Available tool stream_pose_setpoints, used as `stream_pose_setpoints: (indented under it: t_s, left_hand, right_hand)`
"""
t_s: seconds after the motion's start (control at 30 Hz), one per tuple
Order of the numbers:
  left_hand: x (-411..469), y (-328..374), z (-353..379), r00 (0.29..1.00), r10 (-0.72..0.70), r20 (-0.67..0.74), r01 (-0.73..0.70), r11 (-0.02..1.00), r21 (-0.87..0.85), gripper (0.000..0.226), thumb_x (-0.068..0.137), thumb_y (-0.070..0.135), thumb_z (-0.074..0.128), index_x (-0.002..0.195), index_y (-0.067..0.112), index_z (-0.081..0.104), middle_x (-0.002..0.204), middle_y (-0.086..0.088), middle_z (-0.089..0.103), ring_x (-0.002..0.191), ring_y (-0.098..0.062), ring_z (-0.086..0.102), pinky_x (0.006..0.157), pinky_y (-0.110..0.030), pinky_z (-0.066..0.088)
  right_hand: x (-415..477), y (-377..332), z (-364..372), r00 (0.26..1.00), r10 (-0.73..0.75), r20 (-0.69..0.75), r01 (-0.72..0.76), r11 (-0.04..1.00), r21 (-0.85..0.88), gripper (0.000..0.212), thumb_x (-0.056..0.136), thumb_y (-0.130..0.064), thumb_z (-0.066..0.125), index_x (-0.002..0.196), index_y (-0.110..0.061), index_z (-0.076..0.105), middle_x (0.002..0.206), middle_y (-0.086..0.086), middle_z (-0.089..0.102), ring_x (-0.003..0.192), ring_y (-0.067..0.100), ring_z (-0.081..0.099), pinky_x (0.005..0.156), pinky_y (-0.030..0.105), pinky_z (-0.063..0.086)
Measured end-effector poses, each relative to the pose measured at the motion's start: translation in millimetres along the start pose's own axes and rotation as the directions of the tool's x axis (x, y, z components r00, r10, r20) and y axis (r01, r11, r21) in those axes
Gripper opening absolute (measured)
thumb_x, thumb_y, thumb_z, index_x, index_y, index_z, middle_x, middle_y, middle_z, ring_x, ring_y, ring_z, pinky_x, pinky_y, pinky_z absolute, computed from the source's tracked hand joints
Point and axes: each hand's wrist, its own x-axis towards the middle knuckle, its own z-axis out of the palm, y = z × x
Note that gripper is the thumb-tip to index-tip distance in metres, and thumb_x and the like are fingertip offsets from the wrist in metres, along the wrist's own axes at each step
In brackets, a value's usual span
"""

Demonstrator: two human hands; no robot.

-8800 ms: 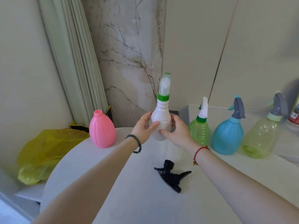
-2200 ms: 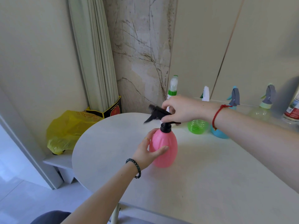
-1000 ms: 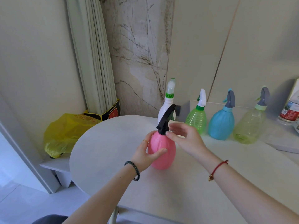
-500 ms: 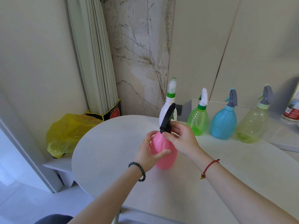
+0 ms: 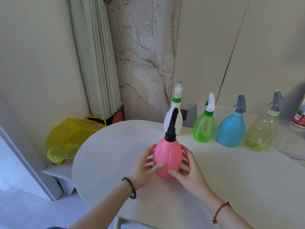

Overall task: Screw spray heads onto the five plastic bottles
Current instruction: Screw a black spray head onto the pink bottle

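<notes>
On the round white table (image 5: 115, 146), pink bottle (image 5: 167, 156) upright between both hands' grasping fingers (image 5: 187, 156).

Yellow bag (image 5: 69, 138) beside table (image 5: 231, 179)

the pink bottle (image 5: 167, 156) hides the palm side of both hands: the left hand (image 5: 143, 166) and right hand (image 5: 189, 169) cup its sides, and their fingers wrap out of sight behind it. its base is covered by the thumbs, so contact with the table (image 5: 231, 187) cannot be confirmed. the black spray head (image 5: 172, 126) covers part of the white bottle (image 5: 179, 119) behind it. a labelled container (image 5: 299, 118) is cut off by the right edge, its print too small to read. both forearms run off the bottom edge. the yellow bag (image 5: 69, 138) is partly hidden behind the table.
</notes>
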Motion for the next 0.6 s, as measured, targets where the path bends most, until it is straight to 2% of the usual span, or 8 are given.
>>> stream_pose_setpoints:
  t_s: [0.1, 0.13, 0.2, 0.27, 0.37, 0.5, 0.6]
  left_hand:
    - [15, 3, -15, 0.998, 0.001, -0.065, -0.002, 1.0, -0.012, 0.059, 0.064, 0.048, 0.061, 0.115, 0.047, 0.032, 0.124, 0.006, 0.045, 0.105, -0.008, 0.051, 0.067, -0.008, 0.048]
    - [23, 5, -23, 0.996, 0.01, -0.085, -0.011, 1.0, -0.006, 0.058, 0.066, 0.046, 0.061, 0.116, 0.045, 0.031, 0.124, 0.004, 0.045, 0.106, -0.01, 0.051, 0.068, -0.01, 0.05]
    - [47, 9, -43, 0.993, 0.015, -0.113, -0.014, 1.0, 0.016, 0.057, 0.074, 0.035, 0.062, 0.123, 0.038, 0.032, 0.127, -0.001, 0.044, 0.109, -0.018, 0.051, 0.079, -0.023, 0.051]
    - [76, 13, -64, 0.993, 0.008, -0.121, -0.003, 0.999, 0.046, 0.062, 0.078, 0.03, 0.061, 0.132, 0.028, 0.029, 0.131, -0.005, 0.043, 0.112, -0.021, 0.05, 0.09, -0.035, 0.048]
    - [119, 12, -88, 0.991, -0.012, -0.131, 0.023, 0.996, 0.084, 0.071, 0.076, 0.033, 0.063, 0.136, 0.026, 0.024, 0.132, -0.004, 0.043, 0.114, -0.022, 0.049, 0.095, -0.042, 0.047]
    - [158, -5, -101, 0.99, -0.071, -0.122, 0.087, 0.987, 0.136, 0.083, 0.07, 0.04, 0.068, 0.137, 0.027, 0.02, 0.124, 0.003, 0.043, 0.11, -0.017, 0.048, 0.09, -0.033, 0.047]
    - [176, -24, -99, 0.984, -0.132, -0.115, 0.147, 0.981, 0.126, 0.085, 0.071, 0.036, 0.069, 0.137, 0.024, 0.017, 0.133, -0.003, 0.041, 0.118, -0.023, 0.045, 0.096, -0.04, 0.046]
  right_hand:
    - [23, -8, 16, 0.999, -0.026, -0.022, 0.026, 1.0, 0.012, 0.077, 0.07, -0.011, 0.076, 0.128, -0.039, 0.034, 0.123, -0.015, 0.049, 0.103, -0.008, 0.056, 0.076, 0.015, 0.053]
    - [35, -15, 22, 0.999, -0.041, -0.023, 0.041, 0.999, 0.005, 0.079, 0.07, -0.012, 0.075, 0.131, -0.036, 0.032, 0.128, -0.01, 0.048, 0.108, -0.002, 0.055, 0.081, 0.019, 0.053]
    - [64, -29, 36, 0.997, -0.072, -0.031, 0.071, 0.997, -0.041, 0.082, 0.071, -0.018, 0.075, 0.136, -0.032, 0.027, 0.134, -0.004, 0.043, 0.118, 0.014, 0.049, 0.093, 0.037, 0.051]
    - [96, -40, 50, 0.993, -0.103, -0.059, 0.098, 0.992, -0.082, 0.083, 0.071, -0.024, 0.075, 0.137, -0.029, 0.025, 0.136, -0.001, 0.041, 0.121, 0.021, 0.046, 0.095, 0.044, 0.049]
    - [144, -45, 68, 0.984, -0.136, -0.117, 0.124, 0.987, -0.104, 0.084, 0.069, -0.029, 0.076, 0.137, -0.027, 0.026, 0.135, 0.0, 0.044, 0.12, 0.021, 0.047, 0.092, 0.043, 0.051]
    - [187, -28, 79, 0.982, -0.112, -0.153, 0.093, 0.988, -0.126, 0.081, 0.071, -0.029, 0.074, 0.135, -0.025, 0.026, 0.128, -0.002, 0.046, 0.114, 0.02, 0.05, 0.088, 0.037, 0.05]
    - [202, -9, 81, 0.984, -0.077, -0.159, 0.052, 0.987, -0.153, 0.078, 0.073, -0.027, 0.072, 0.135, -0.023, 0.026, 0.128, 0.001, 0.047, 0.113, 0.02, 0.049, 0.084, 0.031, 0.046]
